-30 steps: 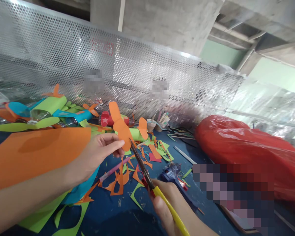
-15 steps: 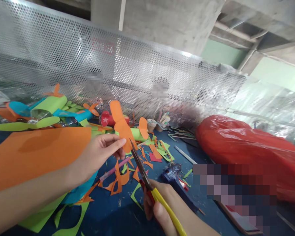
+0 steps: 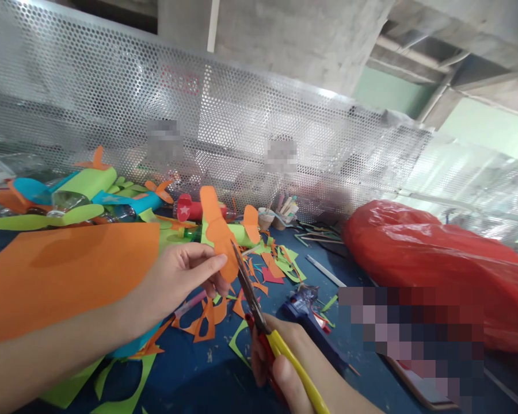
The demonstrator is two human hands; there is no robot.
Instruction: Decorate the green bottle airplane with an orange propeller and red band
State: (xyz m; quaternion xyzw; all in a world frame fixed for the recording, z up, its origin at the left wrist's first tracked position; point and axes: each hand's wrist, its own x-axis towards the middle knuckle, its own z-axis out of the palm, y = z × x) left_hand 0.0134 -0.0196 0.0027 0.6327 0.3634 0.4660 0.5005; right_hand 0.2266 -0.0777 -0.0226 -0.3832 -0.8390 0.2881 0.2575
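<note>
Pinched between the thumb and fingers of my left hand (image 3: 198, 267) is an orange paper cutout (image 3: 216, 227) with rounded lobes, held up above the table. My right hand (image 3: 285, 351) grips scissors (image 3: 263, 325) with yellow and red handles. The scissor tips touch or lie right beside the cutout's right edge. Under my left forearm lies a large orange sheet (image 3: 77, 270). Orange paper scraps (image 3: 205, 319) and a pink stick (image 3: 190, 305) are scattered below my left hand. A blue glue gun (image 3: 308, 316) rests just beyond my right hand.
Paper-covered bottles with propellers (image 3: 90, 181) crowd the back left. Cups of sticks and markers (image 3: 285, 213) stand near the perforated metal screen (image 3: 250, 115). On the right sit a bulky red plastic bag (image 3: 427, 253) and a phone (image 3: 418, 379). Green scraps (image 3: 129, 391) lie in front.
My left hand and the orange cutout have shifted slightly down and to the right, and the cutout has turned a little. The scissors have barely moved.
</note>
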